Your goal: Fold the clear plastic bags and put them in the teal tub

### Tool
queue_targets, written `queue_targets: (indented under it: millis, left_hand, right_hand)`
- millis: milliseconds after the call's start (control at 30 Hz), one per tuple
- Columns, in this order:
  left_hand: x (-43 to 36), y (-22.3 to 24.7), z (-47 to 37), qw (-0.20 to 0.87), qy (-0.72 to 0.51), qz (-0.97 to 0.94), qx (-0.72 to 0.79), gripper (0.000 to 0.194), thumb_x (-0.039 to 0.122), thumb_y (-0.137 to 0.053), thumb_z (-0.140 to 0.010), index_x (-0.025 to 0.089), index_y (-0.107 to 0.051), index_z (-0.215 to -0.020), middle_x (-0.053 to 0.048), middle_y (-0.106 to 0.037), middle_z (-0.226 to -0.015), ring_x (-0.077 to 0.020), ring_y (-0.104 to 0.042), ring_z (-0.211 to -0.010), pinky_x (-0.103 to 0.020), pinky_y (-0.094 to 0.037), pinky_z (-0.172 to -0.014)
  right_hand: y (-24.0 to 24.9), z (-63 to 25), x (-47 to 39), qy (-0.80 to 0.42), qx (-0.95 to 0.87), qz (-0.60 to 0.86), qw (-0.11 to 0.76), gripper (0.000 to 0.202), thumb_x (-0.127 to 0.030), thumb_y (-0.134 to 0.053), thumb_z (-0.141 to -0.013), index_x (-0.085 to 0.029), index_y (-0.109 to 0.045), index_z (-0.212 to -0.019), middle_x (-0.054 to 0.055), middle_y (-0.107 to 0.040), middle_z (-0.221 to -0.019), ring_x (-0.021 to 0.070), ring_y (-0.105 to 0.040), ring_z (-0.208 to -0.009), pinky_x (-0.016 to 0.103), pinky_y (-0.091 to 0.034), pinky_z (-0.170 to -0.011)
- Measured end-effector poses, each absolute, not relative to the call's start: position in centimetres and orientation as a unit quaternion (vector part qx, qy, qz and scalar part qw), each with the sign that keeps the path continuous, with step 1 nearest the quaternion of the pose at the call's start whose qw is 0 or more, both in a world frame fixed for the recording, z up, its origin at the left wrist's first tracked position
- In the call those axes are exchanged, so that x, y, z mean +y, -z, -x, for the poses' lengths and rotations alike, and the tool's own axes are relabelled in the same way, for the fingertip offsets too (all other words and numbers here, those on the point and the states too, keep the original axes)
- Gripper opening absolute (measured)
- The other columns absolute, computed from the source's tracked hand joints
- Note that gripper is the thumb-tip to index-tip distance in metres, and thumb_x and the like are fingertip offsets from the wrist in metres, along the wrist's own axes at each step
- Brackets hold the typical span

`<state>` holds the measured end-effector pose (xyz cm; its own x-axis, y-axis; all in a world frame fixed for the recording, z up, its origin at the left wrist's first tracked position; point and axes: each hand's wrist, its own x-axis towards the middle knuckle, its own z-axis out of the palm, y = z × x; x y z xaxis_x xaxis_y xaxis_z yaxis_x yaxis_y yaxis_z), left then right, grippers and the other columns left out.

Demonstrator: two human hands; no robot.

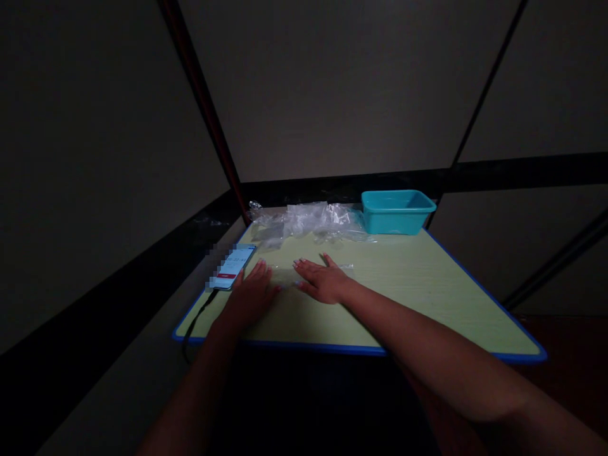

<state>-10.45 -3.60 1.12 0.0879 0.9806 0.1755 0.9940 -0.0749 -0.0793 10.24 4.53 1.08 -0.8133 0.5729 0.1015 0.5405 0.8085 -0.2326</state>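
Observation:
A clear plastic bag (pixel 284 276) lies flat on the table, hard to make out against the pale top. My left hand (pixel 254 290) rests at its left end with the fingers stretched forward. Across its right part lies my right hand (pixel 323 280), palm down and fingers spread. Both hands are open and press on the plastic or the table under it. Parts of the bag are hidden beneath them. Further back, a loose heap of clear plastic bags (pixel 311 220) lies along the table's far edge.
The table (pixel 427 304) has a pale green top and a blue rim. A turquoise plastic basket (pixel 396 221) stands at the back right. Left of my left hand lies a lit phone (pixel 234 267) with a black cable (pixel 199 315) hanging over the edge. Dark walls enclose the far and left sides.

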Motion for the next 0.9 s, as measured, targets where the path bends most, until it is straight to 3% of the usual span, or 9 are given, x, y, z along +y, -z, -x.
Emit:
queue_targets:
  millis: [267, 467, 733, 900]
  left_hand:
    - [-1.2, -1.7, 4.8, 0.026, 0.039, 0.734, -0.678, 0.055, 0.043, -0.019, -0.096, 0.012, -0.034, -0.139, -0.015, -0.019, -0.151, -0.0235, -0.011, -0.141, -0.056, -0.016, -0.109]
    - [-0.1, -0.2, 4.5, -0.015, 0.035, 0.722, -0.691, 0.062, 0.047, -0.014, -0.095, 0.010, -0.022, -0.144, -0.015, -0.019, -0.151, -0.0232, -0.014, -0.141, -0.056, -0.015, -0.110]
    - [-0.3, -0.1, 5.3, -0.001, 0.018, 0.706, -0.708, 0.063, 0.048, -0.016, -0.094, 0.008, -0.025, -0.143, -0.017, -0.022, -0.150, -0.0254, -0.014, -0.141, -0.053, -0.019, -0.109]
    - [-0.4, -0.4, 6.4, -0.028, 0.006, 0.698, -0.715, 0.064, 0.049, -0.015, -0.094, 0.009, -0.022, -0.144, -0.015, -0.016, -0.152, -0.0240, -0.012, -0.141, -0.055, -0.019, -0.109]
  right_hand:
    - [-1.1, -10.3, 4.5, -0.093, -0.948, 0.291, 0.084, 0.061, -0.050, -0.027, -0.092, -0.021, -0.025, -0.145, 0.008, -0.030, -0.148, 0.0226, -0.026, -0.137, 0.058, 0.001, -0.109]
    - [-1.4, -10.3, 4.4, -0.095, -0.950, 0.289, 0.074, 0.065, -0.048, -0.033, -0.088, -0.020, -0.023, -0.146, 0.008, -0.029, -0.148, 0.0236, -0.024, -0.137, 0.058, -0.001, -0.109]
    - [-1.2, -10.4, 4.4, -0.084, -0.951, 0.290, 0.067, 0.064, -0.051, -0.031, -0.090, -0.019, -0.026, -0.145, 0.009, -0.027, -0.149, 0.0241, -0.021, -0.138, 0.057, 0.000, -0.109]
    - [-1.3, -10.4, 4.5, -0.088, -0.951, 0.291, 0.060, 0.067, -0.054, -0.031, -0.089, -0.018, -0.023, -0.146, 0.010, -0.025, -0.149, 0.0240, -0.020, -0.139, 0.057, 0.000, -0.109]
